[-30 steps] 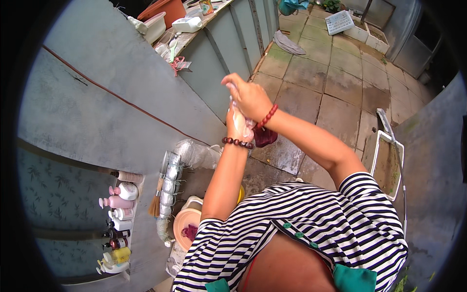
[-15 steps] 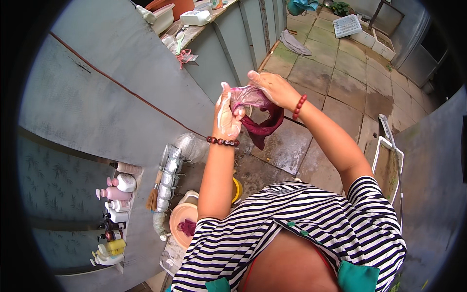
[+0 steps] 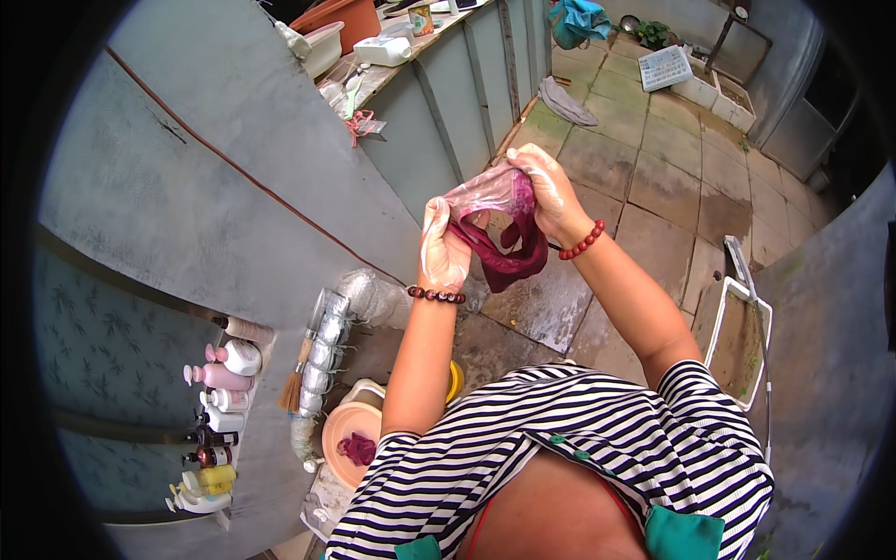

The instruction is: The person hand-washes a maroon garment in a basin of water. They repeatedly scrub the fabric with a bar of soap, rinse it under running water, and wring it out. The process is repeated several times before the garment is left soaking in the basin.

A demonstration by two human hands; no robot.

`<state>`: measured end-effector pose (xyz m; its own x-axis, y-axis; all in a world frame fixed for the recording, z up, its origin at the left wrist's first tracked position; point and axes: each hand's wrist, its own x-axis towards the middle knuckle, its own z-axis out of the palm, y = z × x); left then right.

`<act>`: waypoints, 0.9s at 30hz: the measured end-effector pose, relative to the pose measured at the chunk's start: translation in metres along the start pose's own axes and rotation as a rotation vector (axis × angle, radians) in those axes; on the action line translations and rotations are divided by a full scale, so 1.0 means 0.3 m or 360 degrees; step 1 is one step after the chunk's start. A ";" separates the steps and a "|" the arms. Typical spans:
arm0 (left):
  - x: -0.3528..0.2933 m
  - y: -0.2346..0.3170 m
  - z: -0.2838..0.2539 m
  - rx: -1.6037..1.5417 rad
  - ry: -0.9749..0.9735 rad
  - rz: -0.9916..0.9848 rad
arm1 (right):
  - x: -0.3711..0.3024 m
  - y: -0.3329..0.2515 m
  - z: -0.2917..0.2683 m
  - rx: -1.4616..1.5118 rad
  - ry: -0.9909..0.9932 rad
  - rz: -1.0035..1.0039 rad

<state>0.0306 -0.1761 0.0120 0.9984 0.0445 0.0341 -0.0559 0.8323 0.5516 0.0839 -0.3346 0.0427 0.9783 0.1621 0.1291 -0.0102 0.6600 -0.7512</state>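
Observation:
Stretched between my two hands is a wet dark-red cloth garment (image 3: 509, 261), looped with an opening in its middle. Its upper part is paler and streaked with white suds. My left hand (image 3: 443, 252) pinches one edge between thumb and fingers, and foam coats its palm. My right hand (image 3: 549, 191) grips the opposite upper edge, with suds on its back and fingers. The lower part of the garment hangs free above the paving. Below my left forearm, a peach-coloured basin (image 3: 338, 420) holds another dark-red cloth (image 3: 357, 448).
Several pump bottles (image 3: 219, 375) line a shelf at the left. A brush (image 3: 297, 378) hangs beside a foil-wrapped pipe (image 3: 322, 350). A ledge at upper left carries a white jug (image 3: 383, 50). A grey cloth (image 3: 566, 103) lies on the paving; a white-rimmed trough (image 3: 737, 350) stands at right.
My hands have moved apart and pulled the garment wider. My right hand has turned and shifted slightly right, and the garment's opening shows more fully.

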 end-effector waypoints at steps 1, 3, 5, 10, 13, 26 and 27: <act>0.013 -0.009 0.001 -0.0065 0.0016 -0.0017 | 0.006 0.040 -0.017 -0.0117 0.0026 -0.0110; 0.085 -0.031 -0.067 -0.0065 0.0224 -0.0062 | -0.028 0.086 0.022 -0.0275 -0.0009 -0.0182; 0.088 -0.060 -0.022 0.0063 0.0387 -0.0063 | -0.095 0.111 0.054 -0.0417 -0.0260 -0.0072; 0.111 -0.093 -0.122 -0.0001 0.0123 -0.0259 | -0.176 0.115 0.176 -0.1957 -0.0274 -0.0885; 0.069 -0.098 0.034 0.0430 0.0473 -0.0241 | -0.037 0.112 0.126 -0.2011 0.0061 -0.0858; 0.032 -0.038 0.093 0.0504 0.0313 -0.0223 | 0.060 0.074 0.119 -0.2087 0.0261 -0.0878; 0.050 -0.033 0.102 0.0443 0.0421 -0.0161 | 0.009 0.080 0.123 -0.2010 0.0254 -0.0875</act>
<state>0.0460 -0.2007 0.0325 0.9634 0.1411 -0.2278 0.0799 0.6599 0.7471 0.0786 -0.2914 0.0490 0.8095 -0.0410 0.5857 0.4883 -0.5068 -0.7104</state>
